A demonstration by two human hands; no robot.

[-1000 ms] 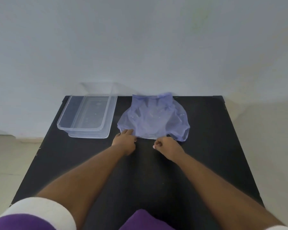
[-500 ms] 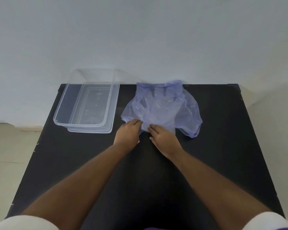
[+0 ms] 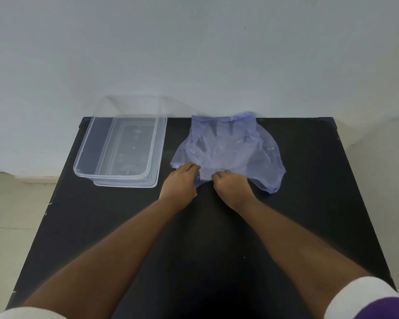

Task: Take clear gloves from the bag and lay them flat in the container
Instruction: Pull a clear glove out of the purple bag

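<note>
A crumpled, pale blue see-through plastic bag [image 3: 230, 148] lies at the back middle of the black table [image 3: 309, 180]. Clear gloves inside it show only as faint folds. My left hand [image 3: 180, 183] rests on the bag's near left edge, fingers curled onto the plastic. My right hand [image 3: 230, 185] pinches the bag's near edge just beside it. A clear, empty rectangular container [image 3: 122, 148] stands to the left of the bag, apart from both hands.
A white wall rises right behind the table's far edge. The container sits on its flat clear lid [image 3: 152, 183], whose rim sticks out at the near side. Pale floor shows past the table's left edge.
Both hands have closed in on the bag's near edge; the right hand went from a fist on the table to pinching the plastic. The head camera tilted, shifting the scene.
</note>
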